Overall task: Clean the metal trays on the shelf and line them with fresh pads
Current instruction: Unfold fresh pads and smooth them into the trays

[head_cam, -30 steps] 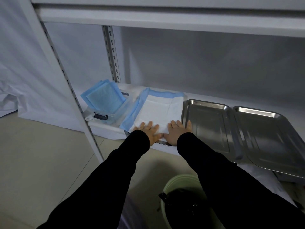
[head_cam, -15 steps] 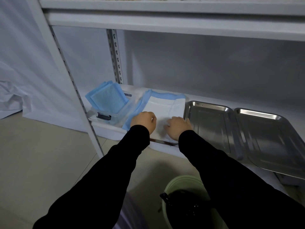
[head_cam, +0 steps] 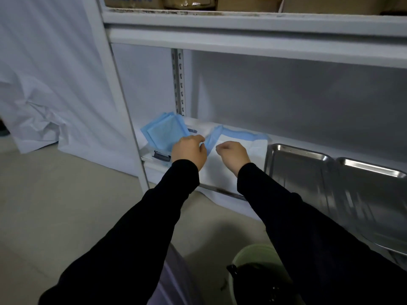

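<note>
Lining the leftmost tray point(head_cam: 222, 191) with a white, blue-bordered pad point(head_cam: 253, 148), long axis 6 to 12 o'clock. Left hand point(head_cam: 189, 151) curled, apparently pinching the raised blue edge at its 3 o'clock, nearer of the two; right hand point(head_cam: 233, 155) curled on the white face, grip unclear.

White pad point(head_cam: 256, 151) edged blue, blue folded pads point(head_cam: 164, 133), silver trays point(head_cam: 297, 172), black sleeves point(head_cam: 308, 227), green bucket point(head_cam: 248, 252)
</note>
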Available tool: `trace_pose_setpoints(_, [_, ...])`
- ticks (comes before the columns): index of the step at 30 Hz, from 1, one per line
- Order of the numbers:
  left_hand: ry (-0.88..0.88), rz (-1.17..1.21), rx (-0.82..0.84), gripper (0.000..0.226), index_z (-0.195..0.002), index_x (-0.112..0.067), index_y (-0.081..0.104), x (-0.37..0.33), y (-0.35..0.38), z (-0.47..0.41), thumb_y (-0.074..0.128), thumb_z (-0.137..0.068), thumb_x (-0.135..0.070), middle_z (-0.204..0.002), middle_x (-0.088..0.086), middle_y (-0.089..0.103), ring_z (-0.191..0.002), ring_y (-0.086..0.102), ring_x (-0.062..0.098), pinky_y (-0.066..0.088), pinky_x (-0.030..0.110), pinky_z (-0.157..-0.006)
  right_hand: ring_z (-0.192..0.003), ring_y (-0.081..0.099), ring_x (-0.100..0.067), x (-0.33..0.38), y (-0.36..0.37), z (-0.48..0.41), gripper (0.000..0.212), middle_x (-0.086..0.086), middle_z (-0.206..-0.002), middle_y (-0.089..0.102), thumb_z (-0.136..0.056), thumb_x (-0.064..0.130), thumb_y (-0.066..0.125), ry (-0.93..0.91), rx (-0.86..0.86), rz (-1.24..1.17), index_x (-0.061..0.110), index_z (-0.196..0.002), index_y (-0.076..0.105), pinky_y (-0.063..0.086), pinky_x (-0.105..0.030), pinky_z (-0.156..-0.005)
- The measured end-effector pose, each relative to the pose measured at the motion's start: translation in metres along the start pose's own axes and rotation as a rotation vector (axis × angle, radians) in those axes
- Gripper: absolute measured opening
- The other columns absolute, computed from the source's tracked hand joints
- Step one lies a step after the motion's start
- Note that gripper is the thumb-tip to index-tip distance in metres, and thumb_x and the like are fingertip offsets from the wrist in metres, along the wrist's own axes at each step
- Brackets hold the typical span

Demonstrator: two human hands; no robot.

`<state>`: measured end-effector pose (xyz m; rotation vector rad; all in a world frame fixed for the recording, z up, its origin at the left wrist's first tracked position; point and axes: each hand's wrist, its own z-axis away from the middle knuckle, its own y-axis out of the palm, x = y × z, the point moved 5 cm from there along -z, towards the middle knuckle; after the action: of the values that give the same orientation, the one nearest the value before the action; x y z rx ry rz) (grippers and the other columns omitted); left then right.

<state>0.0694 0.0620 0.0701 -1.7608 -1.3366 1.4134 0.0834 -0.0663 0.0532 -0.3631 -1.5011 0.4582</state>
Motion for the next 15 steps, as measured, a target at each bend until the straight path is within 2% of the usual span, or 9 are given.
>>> trace_pose_setpoints(2, [-0.005,-0.030,-0.052,0.035,-0.127,-0.017,0.058,0.010,-0.007,-0.004,0.043,-0.095,-0.018,-0.128,0.006,0.060,-0.121,0.048,0.025,0.040,0.034,-0.097,-0.122,0.053,-0.024,0.008,0.009,-0.003,0.031,-0.008,-0.131,0.057,-0.096,0.015,0.045,-0.028,-0.001,-0.041,0.007,-0.123,0.060,0.041,-0.032,-0.106])
trace_pose_setpoints(4, [-0.022,-0.073,-0.089,0.036,-0.129,-0.018,0.056,0.021,-0.013,-0.008,0.043,-0.095,-0.017,-0.132,0.004,0.056,-0.124,0.044,0.025,0.036,0.033,-0.099,-0.118,0.055,-0.023,0.015,0.019,-0.007,0.033,-0.009,-0.132,0.057,-0.095,0.013,0.046,-0.040,0.017,-0.114,0.010,-0.126,0.057,0.042,-0.030,-0.104])
trace_pose_setpoints(7, [-0.087,-0.101,-0.135,0.038,-0.130,-0.019,0.053,0.041,-0.021,-0.016,0.044,-0.094,-0.016,-0.137,0.002,0.050,-0.127,0.039,0.025,0.034,0.033,-0.100,-0.099,0.057,-0.019,0.025,0.032,-0.010,0.036,-0.011,-0.127,0.058,-0.094,0.012,0.047,-0.021,0.070,-0.214,0.012,-0.130,0.052,0.041,-0.024,-0.087])
trace_pose_setpoints(11, [-0.187,-0.146,-0.158,0.045,-0.137,-0.016,0.044,0.059,-0.027,-0.023,0.044,-0.092,-0.014,-0.146,0.005,0.039,-0.134,0.031,0.027,0.031,0.037,-0.106,-0.093,0.056,-0.018,0.036,0.043,-0.016,0.037,-0.012,-0.127,0.058,-0.094,0.010,0.045,-0.010,0.108,-0.257,0.013,-0.131,0.050,0.041,-0.016,-0.068])
trace_pose_setpoints(13, [-0.244,-0.167,-0.148,0.051,-0.142,-0.013,0.035,0.068,-0.028,-0.025,0.044,-0.092,-0.013,-0.151,0.007,0.030,-0.138,0.025,0.028,0.026,0.038,-0.109,-0.091,0.056,-0.017,0.039,0.049,-0.019,0.038,-0.011,-0.126,0.058,-0.094,0.010,0.045,0.001,0.130,-0.267,0.014,-0.131,0.050,0.041,-0.016,-0.067])
trace_pose_setpoints(15, [-0.293,-0.181,-0.128,0.057,-0.146,-0.011,0.024,0.076,-0.026,-0.026,0.042,-0.092,-0.014,-0.155,0.007,0.021,-0.143,0.017,0.028,0.020,0.039,-0.114,-0.090,0.055,-0.017,0.040,0.055,-0.022,0.039,-0.011,-0.127,0.058,-0.094,0.011,0.046,0.004,0.149,-0.268,0.015,-0.132,0.049,0.041,-0.020,-0.076])
